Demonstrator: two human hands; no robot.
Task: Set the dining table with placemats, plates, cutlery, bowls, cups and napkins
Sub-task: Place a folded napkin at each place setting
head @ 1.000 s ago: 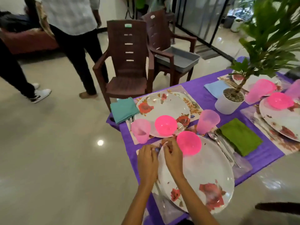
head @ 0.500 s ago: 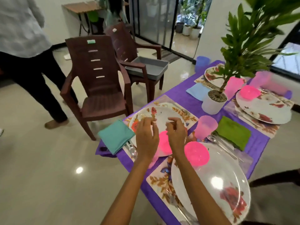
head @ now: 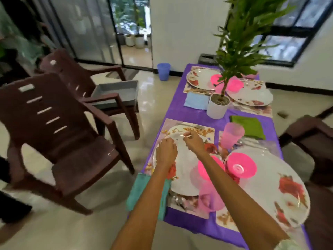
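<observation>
A: Where exactly, at this step?

B: Over the far end of the floral plate [head: 182,170], at the left-side setting on the purple-clothed bench [head: 194,114]. Right hand [head: 193,143] pinching a thin pale piece [head: 188,136] between thumb and fingertips; too blurred to name, possibly cutlery. Left hand [head: 166,152] curled just beside it, above the plate's rim; impossible to tell whether holding anything.

A: Best way to finish it, then?

B: Probably: lower the piece flat onto the placemat [head: 207,131] beside the plate, not on the plate. Line it up parallel with the mat's edge. Steady the rim with the left hand so nothing slides on the cloth.

A: Anything to watch?

B: Plenty close by. Keep the right forearm high: directly over a pink bowl [head: 203,167] and a pink cup [head: 210,199]. Light plastic by the look, likely easy to tip. Same care near the taller cup [head: 232,135], right of the mat.

A: And the napkin?

B: Teal napkin [head: 138,192] already at the near-left corner, hanging partly over the edge, under the left forearm. Worth nudging inward afterwards.
</observation>
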